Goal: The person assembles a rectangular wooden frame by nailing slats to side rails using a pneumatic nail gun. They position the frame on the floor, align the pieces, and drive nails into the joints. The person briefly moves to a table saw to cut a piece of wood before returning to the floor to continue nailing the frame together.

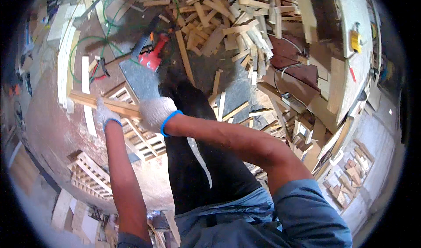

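Both gloved hands, left hand and right hand, are clamped on a wooden slat, with the scrap pile at one o'clock.

We see white gloves with blue cuffs, holding a pale tan slat. The tool on the floor is red, the hose green, the trousers black with what may be a white stripe.

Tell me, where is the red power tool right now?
In the head view the red power tool lies on the floor, up and left of centre, beyond the gloved hands, beside a grey slab and left of the big heap of wood offcuts.
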